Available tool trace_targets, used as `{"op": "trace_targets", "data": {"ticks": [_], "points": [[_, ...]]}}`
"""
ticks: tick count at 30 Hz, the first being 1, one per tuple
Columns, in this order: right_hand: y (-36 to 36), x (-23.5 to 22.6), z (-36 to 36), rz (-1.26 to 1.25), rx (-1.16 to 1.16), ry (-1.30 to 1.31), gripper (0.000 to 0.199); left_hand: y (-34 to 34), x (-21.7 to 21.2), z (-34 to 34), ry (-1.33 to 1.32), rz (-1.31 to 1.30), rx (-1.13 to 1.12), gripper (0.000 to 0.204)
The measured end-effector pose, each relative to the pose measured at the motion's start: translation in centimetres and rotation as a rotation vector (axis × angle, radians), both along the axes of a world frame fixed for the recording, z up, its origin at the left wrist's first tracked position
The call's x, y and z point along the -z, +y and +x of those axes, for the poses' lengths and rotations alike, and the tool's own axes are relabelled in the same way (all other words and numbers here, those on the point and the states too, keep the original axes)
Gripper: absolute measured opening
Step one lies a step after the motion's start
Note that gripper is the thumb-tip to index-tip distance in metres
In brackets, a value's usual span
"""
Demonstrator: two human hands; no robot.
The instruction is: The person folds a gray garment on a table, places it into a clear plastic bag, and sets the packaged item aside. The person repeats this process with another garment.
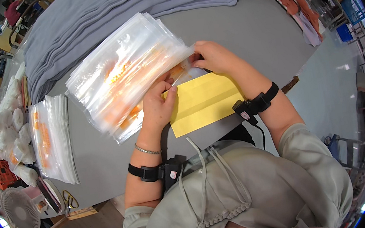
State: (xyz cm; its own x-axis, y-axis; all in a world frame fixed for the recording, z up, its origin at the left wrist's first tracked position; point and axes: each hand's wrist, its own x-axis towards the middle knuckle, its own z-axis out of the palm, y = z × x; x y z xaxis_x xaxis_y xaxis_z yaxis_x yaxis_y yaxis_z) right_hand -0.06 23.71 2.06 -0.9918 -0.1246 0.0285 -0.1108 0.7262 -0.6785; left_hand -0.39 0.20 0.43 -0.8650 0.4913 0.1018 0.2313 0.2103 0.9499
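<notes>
A pile of clear plastic bags with orange print lies slanted on the grey table in front of me. My left hand is closed at the pile's near edge, its fingers partly under the film and its thumb beside a yellow sheet. At the bags' right corner my right hand pinches the plastic film between thumb and bent fingers. The yellow sheet lies between my forearms at the table's near edge, with faint creases across it. Under the lifted film, part of the bag is hidden by my hands.
Folded grey-blue fabric is stacked along the far side. To the left stand another stack of plastic bags, bundled white bags, gold-handled scissors and a white fan. Rust-coloured cloth lies at the far right.
</notes>
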Motion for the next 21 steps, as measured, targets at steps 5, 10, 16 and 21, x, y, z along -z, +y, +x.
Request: {"op": "trace_targets", "data": {"ticks": [5,10,16,21], "points": [[0.3,-0.6,-0.8,-0.062,0.018,0.018,0.012,-0.3,-0.6,0.5,0.362,0.052,0.110,0.011],[-1.2,-1.0,-1.3,-0.293,0.174,-0.007,0.012,-0.1,0.3,0.2,0.305,-0.022,0.176,0.008],[1.2,-3.1,2.2,-0.643,0.253,-0.045,0.012,0.1,1.2,-0.3,0.075,0.013,0.014,0.013],[5.3,-3.6,7.6,0.246,0.096,-0.034,0.018,0.1,1.1,-0.1,0.058,-0.002,-0.001,0.015]]}}
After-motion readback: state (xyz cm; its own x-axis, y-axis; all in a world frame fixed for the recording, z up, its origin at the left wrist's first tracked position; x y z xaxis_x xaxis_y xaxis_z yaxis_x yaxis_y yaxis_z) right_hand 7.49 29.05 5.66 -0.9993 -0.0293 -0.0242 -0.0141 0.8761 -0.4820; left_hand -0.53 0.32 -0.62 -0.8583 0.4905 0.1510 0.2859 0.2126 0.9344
